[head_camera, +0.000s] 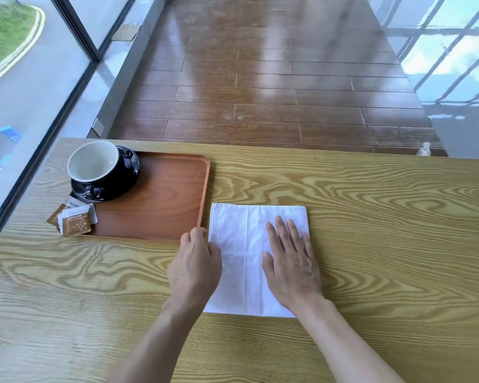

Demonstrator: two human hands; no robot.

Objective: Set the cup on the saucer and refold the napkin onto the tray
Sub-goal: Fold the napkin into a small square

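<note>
Napkin point(244, 244) refold in hand, cup point(94, 164) already on saucer point(127, 172).
Right hand point(291, 269) flat, fingers spread, pinning cloth; left hand point(195, 264) pinching 9 o'clock edge beside tray point(163, 205). Next: fold across, lift toward 10 o'clock onto tray.

You can't read any text here. The small brown and white paper sachets point(75, 221) at the near left corner of the reddish-brown wooden tray point(161, 200) carry print, but it is too blurred to make out.
</note>
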